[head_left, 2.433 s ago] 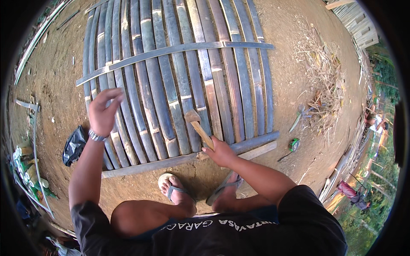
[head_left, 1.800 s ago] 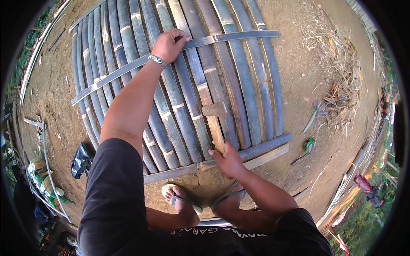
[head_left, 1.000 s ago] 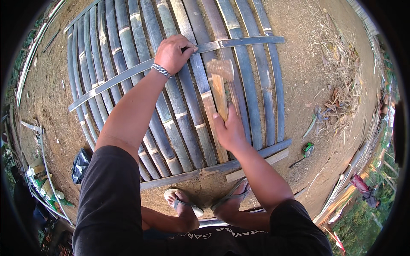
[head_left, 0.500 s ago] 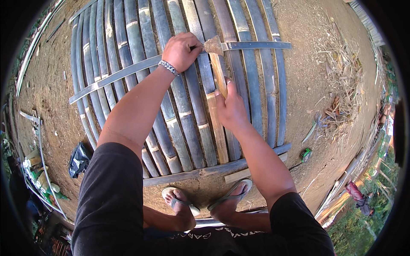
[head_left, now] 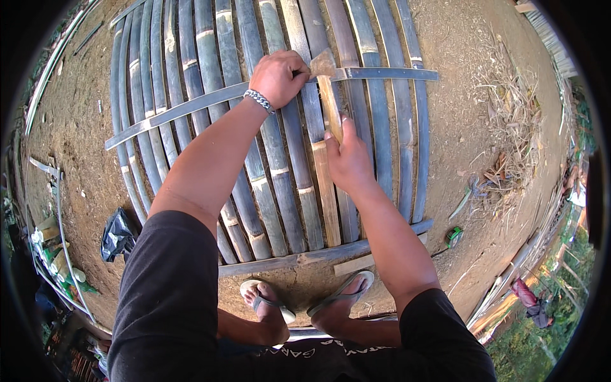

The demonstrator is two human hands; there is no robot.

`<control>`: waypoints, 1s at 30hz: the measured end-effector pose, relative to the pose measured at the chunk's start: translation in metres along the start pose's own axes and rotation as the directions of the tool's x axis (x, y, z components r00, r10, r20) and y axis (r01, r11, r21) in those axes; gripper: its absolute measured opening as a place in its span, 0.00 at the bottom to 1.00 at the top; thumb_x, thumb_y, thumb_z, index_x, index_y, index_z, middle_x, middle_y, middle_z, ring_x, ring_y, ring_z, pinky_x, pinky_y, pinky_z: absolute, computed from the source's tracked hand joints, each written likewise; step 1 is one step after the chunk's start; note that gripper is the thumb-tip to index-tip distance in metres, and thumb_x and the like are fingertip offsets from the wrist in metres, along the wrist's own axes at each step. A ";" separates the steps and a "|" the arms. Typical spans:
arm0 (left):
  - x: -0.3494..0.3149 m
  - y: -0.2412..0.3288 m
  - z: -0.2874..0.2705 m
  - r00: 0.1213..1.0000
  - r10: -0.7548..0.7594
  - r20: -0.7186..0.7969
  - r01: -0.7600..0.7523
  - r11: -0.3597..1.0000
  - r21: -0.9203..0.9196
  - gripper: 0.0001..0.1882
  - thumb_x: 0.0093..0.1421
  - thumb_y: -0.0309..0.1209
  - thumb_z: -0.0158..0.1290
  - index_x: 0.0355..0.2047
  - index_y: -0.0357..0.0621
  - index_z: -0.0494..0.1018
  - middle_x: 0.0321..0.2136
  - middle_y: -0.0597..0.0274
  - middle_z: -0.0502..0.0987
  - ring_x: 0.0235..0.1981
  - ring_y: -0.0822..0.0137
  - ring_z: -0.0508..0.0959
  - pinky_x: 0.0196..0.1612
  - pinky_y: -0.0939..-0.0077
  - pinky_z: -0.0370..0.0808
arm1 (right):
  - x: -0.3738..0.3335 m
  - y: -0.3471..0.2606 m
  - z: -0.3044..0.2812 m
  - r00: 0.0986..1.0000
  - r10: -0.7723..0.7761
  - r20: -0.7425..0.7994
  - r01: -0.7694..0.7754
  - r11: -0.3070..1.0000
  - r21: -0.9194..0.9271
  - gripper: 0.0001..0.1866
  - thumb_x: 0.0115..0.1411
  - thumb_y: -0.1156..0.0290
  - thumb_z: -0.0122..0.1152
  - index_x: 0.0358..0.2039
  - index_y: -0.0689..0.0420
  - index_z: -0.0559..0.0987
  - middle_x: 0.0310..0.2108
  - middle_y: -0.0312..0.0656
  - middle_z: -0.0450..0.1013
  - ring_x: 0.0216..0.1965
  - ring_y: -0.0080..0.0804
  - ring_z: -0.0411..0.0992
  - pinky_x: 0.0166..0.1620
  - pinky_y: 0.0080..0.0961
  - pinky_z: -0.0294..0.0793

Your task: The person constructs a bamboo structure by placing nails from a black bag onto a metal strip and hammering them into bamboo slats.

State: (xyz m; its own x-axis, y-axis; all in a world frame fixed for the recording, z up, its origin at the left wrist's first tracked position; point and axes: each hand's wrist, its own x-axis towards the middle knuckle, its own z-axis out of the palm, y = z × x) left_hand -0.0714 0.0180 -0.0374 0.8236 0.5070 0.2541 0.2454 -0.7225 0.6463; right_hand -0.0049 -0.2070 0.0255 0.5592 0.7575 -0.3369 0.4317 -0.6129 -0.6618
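Note:
My right hand (head_left: 349, 156) is wrapped round the wooden handle of a hammer (head_left: 330, 102). Its broad, rough brown head rests at or just above a long bamboo strip (head_left: 184, 109) that lies crosswise over the slats. My left hand (head_left: 277, 77), with a chain bracelet at the wrist, is closed in a pinch over that strip, just left of the hammer head. Whatever its fingertips hold is hidden or too small to name. Under both hands lie long split bamboo slats (head_left: 280, 169), side by side with narrow gaps.
A bamboo crosspiece (head_left: 299, 260) runs under the slats' near ends, in front of my sandalled feet (head_left: 270, 300). A short wooden piece (head_left: 353, 264) and a green tape measure (head_left: 454, 237) lie nearby. Left is a black plastic bag (head_left: 118, 234); right, dry plant litter (head_left: 512, 146).
The whole view has shifted slightly. My left hand stays pinched on the strip and my right stays on the hammer, its head still close beside the left fingers.

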 end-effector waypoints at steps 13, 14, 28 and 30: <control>0.000 -0.002 0.000 1.000 -0.017 0.020 0.016 0.999 0.039 0.06 0.56 0.33 0.63 0.28 0.46 0.82 0.32 0.63 0.81 0.41 0.57 0.79 0.49 0.60 0.74 | 0.000 -0.008 -0.010 0.997 0.078 0.013 -0.078 0.997 -0.018 0.26 0.70 0.65 0.52 0.64 0.64 0.62 0.43 0.69 0.76 0.45 0.69 0.75 0.48 0.57 0.73; -0.001 -0.001 -0.001 0.999 -0.020 0.024 0.019 0.999 0.037 0.05 0.56 0.32 0.62 0.28 0.45 0.82 0.32 0.62 0.81 0.41 0.57 0.79 0.49 0.60 0.74 | 0.000 -0.008 -0.010 0.999 0.045 -0.014 -0.045 0.999 0.011 0.26 0.70 0.65 0.52 0.64 0.64 0.62 0.43 0.69 0.76 0.45 0.69 0.75 0.49 0.57 0.73; 0.016 -0.001 -0.003 0.893 -0.217 -0.395 0.383 0.827 0.411 0.21 0.62 0.31 0.51 0.57 0.45 0.71 0.62 0.53 0.70 0.68 0.49 0.63 0.71 0.48 0.56 | 0.034 0.021 -0.003 0.971 0.209 0.118 -0.208 0.978 -0.024 0.27 0.68 0.62 0.57 0.59 0.68 0.66 0.47 0.66 0.76 0.52 0.65 0.74 0.55 0.50 0.73; 0.015 -0.016 0.002 0.875 -0.323 -0.361 0.458 0.793 0.401 0.26 0.66 0.38 0.49 0.64 0.47 0.65 0.69 0.53 0.61 0.74 0.50 0.53 0.75 0.42 0.45 | 0.035 0.020 -0.003 0.968 0.211 0.135 -0.214 0.977 0.004 0.27 0.68 0.61 0.57 0.59 0.69 0.66 0.47 0.67 0.76 0.52 0.65 0.74 0.55 0.50 0.73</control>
State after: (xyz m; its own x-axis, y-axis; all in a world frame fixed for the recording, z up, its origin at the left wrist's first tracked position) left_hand -0.0616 0.0364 -0.0452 0.4569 0.8464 0.2736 0.7770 -0.5295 0.3404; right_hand 0.0259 -0.1932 0.0027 0.5371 0.6341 -0.5563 0.2996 -0.7599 -0.5769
